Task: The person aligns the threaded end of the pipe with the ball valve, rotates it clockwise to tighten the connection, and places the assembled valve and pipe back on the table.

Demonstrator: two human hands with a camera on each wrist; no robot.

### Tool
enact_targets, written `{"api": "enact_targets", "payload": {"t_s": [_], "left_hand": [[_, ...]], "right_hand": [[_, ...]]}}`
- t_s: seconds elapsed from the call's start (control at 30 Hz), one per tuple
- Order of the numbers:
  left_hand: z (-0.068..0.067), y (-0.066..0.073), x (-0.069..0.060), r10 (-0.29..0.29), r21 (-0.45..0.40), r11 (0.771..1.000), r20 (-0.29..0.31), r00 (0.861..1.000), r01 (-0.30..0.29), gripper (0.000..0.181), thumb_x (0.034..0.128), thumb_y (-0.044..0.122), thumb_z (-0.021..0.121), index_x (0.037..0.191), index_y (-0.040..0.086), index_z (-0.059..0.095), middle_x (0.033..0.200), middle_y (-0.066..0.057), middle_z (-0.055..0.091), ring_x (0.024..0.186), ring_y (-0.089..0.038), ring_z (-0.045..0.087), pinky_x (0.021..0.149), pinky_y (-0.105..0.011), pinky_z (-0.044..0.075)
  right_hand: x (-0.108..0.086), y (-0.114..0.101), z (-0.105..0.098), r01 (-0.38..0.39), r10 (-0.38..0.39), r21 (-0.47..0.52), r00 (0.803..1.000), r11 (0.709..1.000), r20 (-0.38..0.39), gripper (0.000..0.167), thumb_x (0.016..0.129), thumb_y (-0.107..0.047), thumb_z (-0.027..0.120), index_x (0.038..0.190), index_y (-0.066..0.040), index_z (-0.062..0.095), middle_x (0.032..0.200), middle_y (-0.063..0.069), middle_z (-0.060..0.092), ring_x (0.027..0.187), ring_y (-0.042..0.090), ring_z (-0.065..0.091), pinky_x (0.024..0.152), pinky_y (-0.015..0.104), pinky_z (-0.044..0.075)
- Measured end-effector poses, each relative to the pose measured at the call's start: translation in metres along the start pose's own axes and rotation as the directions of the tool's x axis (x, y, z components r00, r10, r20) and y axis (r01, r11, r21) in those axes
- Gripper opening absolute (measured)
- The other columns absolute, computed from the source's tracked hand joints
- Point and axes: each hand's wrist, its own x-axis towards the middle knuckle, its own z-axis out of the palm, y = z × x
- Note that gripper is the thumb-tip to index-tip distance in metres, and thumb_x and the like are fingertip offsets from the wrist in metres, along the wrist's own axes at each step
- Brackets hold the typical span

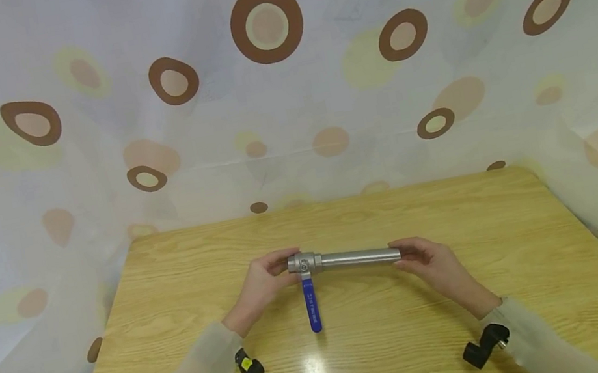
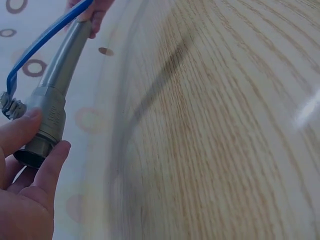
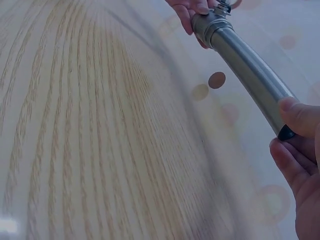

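Observation:
A metal ball valve (image 1: 306, 263) with a blue lever handle (image 1: 312, 306) is joined to a straight steel pipe (image 1: 360, 258). Both hands hold this assembly level above the table. My left hand (image 1: 259, 289) grips the valve's free end between thumb and fingers; in the left wrist view the valve body (image 2: 50, 112) shows its open bore facing that hand. At the pipe's other end, my right hand (image 1: 437, 265) pinches the tip between thumb and fingers. The right wrist view shows the pipe (image 3: 252, 75) running away toward the valve. In the head view the lever points toward me.
Under the hands lies a wood-grain table (image 1: 360, 341), with a bright light reflection near its front. A pale curtain (image 1: 285, 103) with brown and beige circles surrounds the back and sides. Small black camera mounts (image 1: 251, 369) sit at the wrists.

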Motion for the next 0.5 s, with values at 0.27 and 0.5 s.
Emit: {"api": "enact_targets", "payload": {"t_s": [0.27,0.5], "left_hand": [[0.0,-0.005,0.003,-0.032,0.059,0.998,-0.001,0.999,0.032,0.052,0.0894,-0.003,0.077,0.139,-0.003,0.061,0.144,-0.02,0.061,0.132,-0.036,0.06,0.106,-0.037,0.053],[-0.002,-0.013,0.008,-0.028,0.07,0.997,0.007,1.0,0.027,0.05,0.0899,-0.004,0.075,0.138,-0.004,0.061,0.142,-0.021,0.062,0.133,-0.037,0.059,0.107,-0.038,0.052]], "right_hand": [[0.001,0.006,0.004,0.0,0.0,-0.04,1.0,0.999,0.011,0.036,0.096,-0.006,0.074,0.13,0.002,0.067,0.121,0.02,0.071,0.102,0.008,0.07,0.084,0.019,0.059],[0.004,0.007,0.01,-0.038,0.039,-0.083,0.999,0.996,0.016,0.035,0.092,-0.003,0.077,0.126,0.002,0.069,0.119,0.02,0.072,0.099,0.014,0.072,0.083,0.021,0.06]]}}
